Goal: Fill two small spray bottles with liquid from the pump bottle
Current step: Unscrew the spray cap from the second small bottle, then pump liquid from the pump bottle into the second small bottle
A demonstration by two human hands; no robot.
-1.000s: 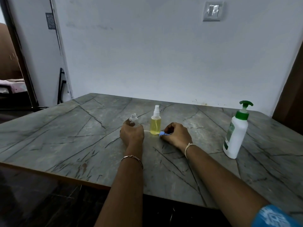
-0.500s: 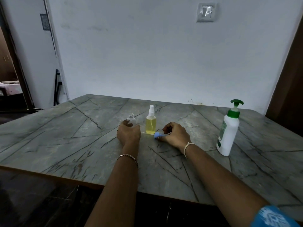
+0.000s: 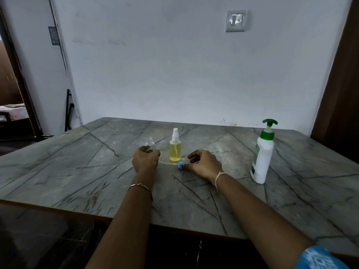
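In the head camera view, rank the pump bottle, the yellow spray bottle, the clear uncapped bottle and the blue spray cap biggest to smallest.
1. pump bottle, plainly largest.
2. yellow spray bottle.
3. clear uncapped bottle, its base hidden behind the left hand, so less sure.
4. blue spray cap, smallest.

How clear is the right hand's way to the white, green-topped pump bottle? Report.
Probably yes: only bare grey stone tabletop lies between the right hand and the white pump bottle, though the hand holds a small blue spray cap.
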